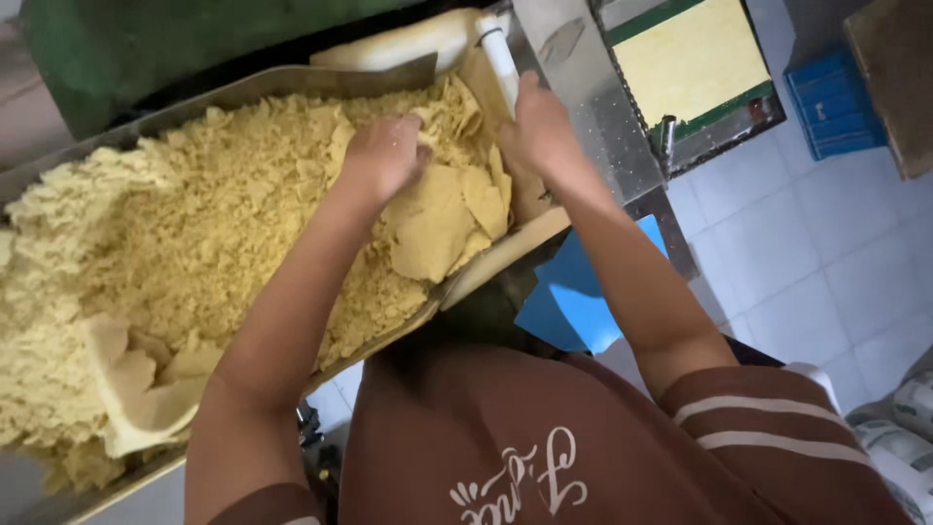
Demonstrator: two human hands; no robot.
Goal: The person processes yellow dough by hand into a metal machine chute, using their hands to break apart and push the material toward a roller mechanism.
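Observation:
A long metal trough is heaped with crumbly yellow dough. Flat dough sheets lie at its right end, near a white roller. My left hand presses down into the crumbs and sheets, fingers curled among them. My right hand rests at the trough's right end, against the roller and the dough there; its fingers are hidden behind the hand. A pale scoop sits half buried in the crumbs at the lower left.
A steel machine frame stands right of the trough, with a yellow sheet on a green-edged tray beyond. A blue crate sits on the white tiled floor. A blue stool is below the trough.

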